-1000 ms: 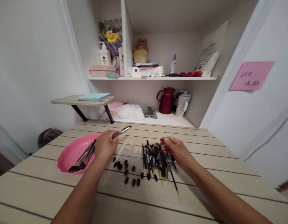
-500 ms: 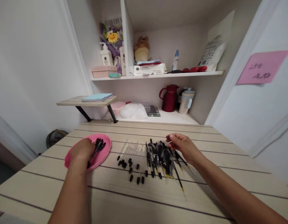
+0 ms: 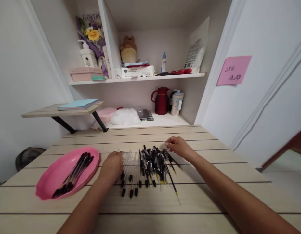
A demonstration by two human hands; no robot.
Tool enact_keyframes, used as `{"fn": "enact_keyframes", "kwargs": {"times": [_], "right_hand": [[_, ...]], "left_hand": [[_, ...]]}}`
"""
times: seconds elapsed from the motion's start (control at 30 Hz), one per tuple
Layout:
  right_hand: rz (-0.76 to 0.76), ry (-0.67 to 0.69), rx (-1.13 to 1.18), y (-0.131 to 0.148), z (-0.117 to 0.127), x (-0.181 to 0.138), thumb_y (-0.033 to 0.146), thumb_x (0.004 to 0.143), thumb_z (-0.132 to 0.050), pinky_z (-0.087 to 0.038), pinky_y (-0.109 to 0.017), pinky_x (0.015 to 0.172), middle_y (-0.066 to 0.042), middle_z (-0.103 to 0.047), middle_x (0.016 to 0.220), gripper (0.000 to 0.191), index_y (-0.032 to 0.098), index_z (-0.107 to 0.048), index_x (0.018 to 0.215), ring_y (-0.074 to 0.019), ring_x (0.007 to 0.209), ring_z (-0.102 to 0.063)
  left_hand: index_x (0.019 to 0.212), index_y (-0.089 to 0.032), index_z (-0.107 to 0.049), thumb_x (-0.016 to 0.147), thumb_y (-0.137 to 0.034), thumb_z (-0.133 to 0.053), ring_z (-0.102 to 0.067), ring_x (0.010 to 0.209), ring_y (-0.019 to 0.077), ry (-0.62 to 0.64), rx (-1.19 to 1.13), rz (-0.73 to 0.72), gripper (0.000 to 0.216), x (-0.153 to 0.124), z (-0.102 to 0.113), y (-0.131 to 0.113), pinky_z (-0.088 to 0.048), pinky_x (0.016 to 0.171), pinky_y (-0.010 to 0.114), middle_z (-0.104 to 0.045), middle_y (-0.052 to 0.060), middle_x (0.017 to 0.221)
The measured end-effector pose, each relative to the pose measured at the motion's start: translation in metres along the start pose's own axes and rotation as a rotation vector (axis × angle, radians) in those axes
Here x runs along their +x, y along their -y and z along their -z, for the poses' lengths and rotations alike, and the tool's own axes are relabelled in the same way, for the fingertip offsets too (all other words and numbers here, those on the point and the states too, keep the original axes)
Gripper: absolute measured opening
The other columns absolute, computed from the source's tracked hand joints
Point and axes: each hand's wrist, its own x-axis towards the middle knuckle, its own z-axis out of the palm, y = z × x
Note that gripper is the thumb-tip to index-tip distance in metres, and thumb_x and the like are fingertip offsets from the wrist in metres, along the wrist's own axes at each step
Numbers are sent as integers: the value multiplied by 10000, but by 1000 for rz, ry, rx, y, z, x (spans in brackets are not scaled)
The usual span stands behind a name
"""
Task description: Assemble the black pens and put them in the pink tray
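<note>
The left hand (image 3: 112, 166) is at the clear tubes (image 3: 132, 165) on the worktop (image 3: 152, 203), the right hand (image 3: 180, 148) beside the refills (image 3: 154, 162); either's grip is unclear. Tubes seem light, stiff, slippery: pinch mid-length.

Wht walls (image 3: 257, 39), shelf unit (image 3: 136, 94) behind lt-brn tbl (image 3: 150, 206), pale flr (image 3: 284, 182) at R

Pale lined tabletop (image 3: 131, 224): pink dish (image 3: 53, 172) left, clear black-capped tubes (image 3: 130, 178) middle, heap of black pen parts (image 3: 152, 162) right.
</note>
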Motion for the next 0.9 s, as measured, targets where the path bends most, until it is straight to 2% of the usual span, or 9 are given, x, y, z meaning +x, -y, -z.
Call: {"fn": "enact_keyframes", "kwargs": {"times": [0.1, 0.23, 0.43, 0.57, 0.73, 0.9], "right_hand": [[-11, 14, -55, -2, 1, 0, 292, 668, -517, -369, -216, 465, 12, -535, 503, 159, 153, -564, 606, -111, 480, -520], [-34, 24, -107, -2, 1, 0, 286, 662, -525, -363, -214, 460, 0, -555, 514, 158, 151, -576, 599, -117, 487, -528], [-54, 43, -255, -1, 9, 0, 278, 680, -522, -363, -221, 486, -15, -586, 511, 164, 150, -610, 627, -120, 482, -533], [-78, 133, -446, 6, 17, -3, 264, 680, -520, -349, -229, 474, -31, -595, 494, 166, 150, -626, 620, -128, 463, -533], [-97, 232, -667, 17, 21, -10, 230, 643, -537, -343, -238, 463, -58, -623, 539, 128, 158, -637, 608, -146, 484, -546], [-137, 320, -768, 20, 20, -14, 166, 544, -574, -354, -261, 467, -65, -600, 460, 87, 154, -603, 463, -165, 453, -538]], "left_hand": [[1033, -88, -531, 743, -85, -376, -563, 850, 233, 55, 83, 105, 329, 3, -5, 13, -389, 724, 312, -591, 166, 929], [965, -92, -548, 687, -12, -372, -565, 850, 235, 57, 117, 132, 338, 6, -5, 22, -384, 736, 320, -593, 163, 910], [913, -97, -548, 681, -16, -382, -569, 841, 226, 50, 115, 162, 297, 9, -10, 26, -388, 737, 309, -593, 158, 898], [941, -91, -540, 685, -50, -402, -566, 855, 226, 32, 71, 171, 294, 11, -8, 28, -383, 766, 316, -605, 151, 883], [1061, -138, -525, 674, -131, -439, -560, 826, 188, -121, -224, 181, 396, 13, 1, 20, -400, 726, 278, -606, 92, 919], [1016, -158, -553, 637, -187, -477, -519, 549, 101, -143, -825, 214, 387, 10, 3, 0, -381, 508, 208, -595, 17, 778]]}}
